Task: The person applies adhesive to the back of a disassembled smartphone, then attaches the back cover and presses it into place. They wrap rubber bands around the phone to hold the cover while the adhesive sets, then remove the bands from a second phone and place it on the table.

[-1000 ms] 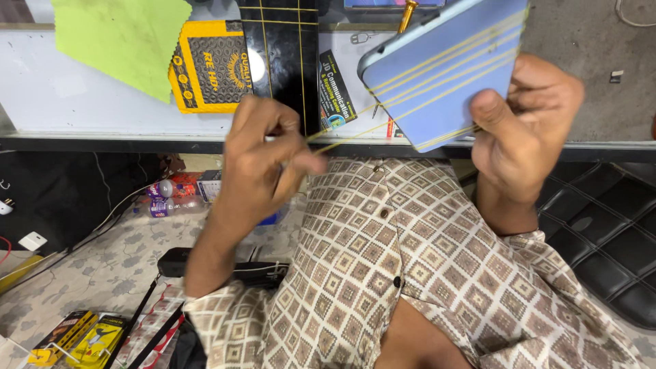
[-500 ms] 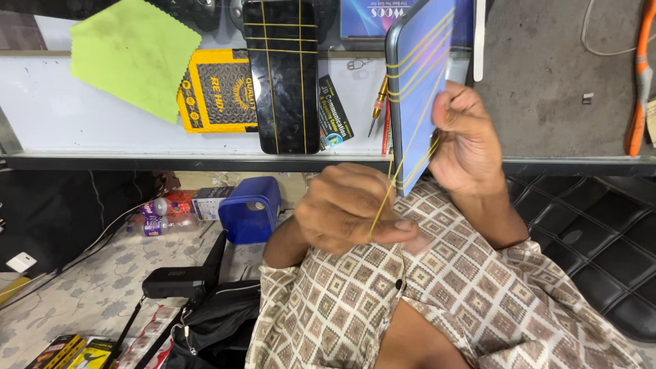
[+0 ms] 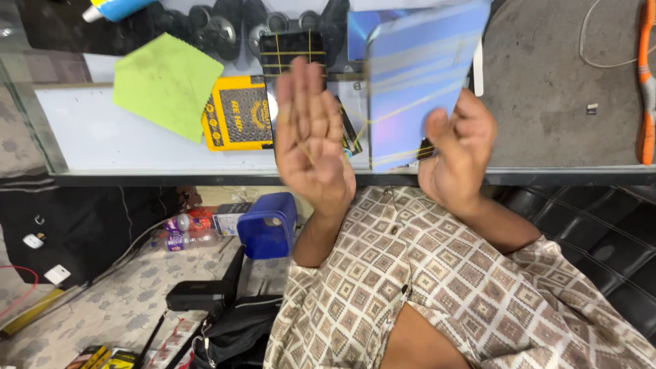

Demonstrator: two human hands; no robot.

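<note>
Beige diamond-patterned shirt [image 3: 437, 287], short sleeves, buttoned

I sit at a small repair shop counter. In front of me is a glass counter [image 3: 137, 147] with a green cloth [image 3: 167, 85], a yellow packet [image 3: 239, 116] and a phone bound with rubber bands [image 3: 294, 51] on it. Under the counter, the floor [image 3: 116, 301] holds a blue box [image 3: 268, 225], small bottles [image 3: 188, 229], cables [image 3: 17, 273] and a black bag [image 3: 236, 335]. My seat is black and padded [image 3: 588, 232].
</note>
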